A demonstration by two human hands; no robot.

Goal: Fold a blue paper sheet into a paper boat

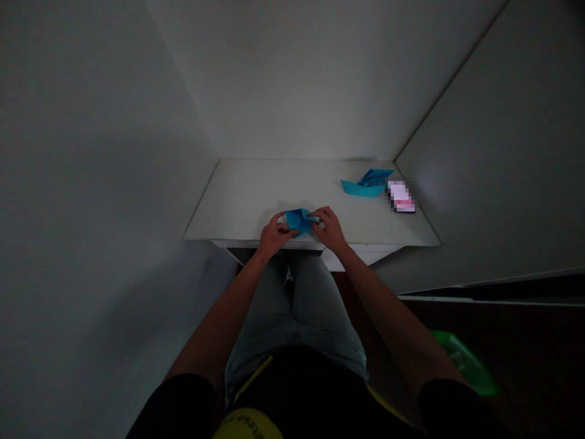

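A folded piece of blue paper (299,221) is held above the front edge of the white table (247,195). My left hand (275,235) pinches its left side, and my right hand (328,228) grips its right side. Its exact folds are partly hidden by my fingers. Further back on the tabletop lies a blue origami paper boat (368,186), out of reach of neither hand's fingers but not touching them.
A pixelated phone-like object (401,196) lies at the table's right edge, next to the paper boat. Pale walls (311,79) enclose the table on three sides. My knees are below the table edge, and a green object (464,363) sits on the dark floor at the right.
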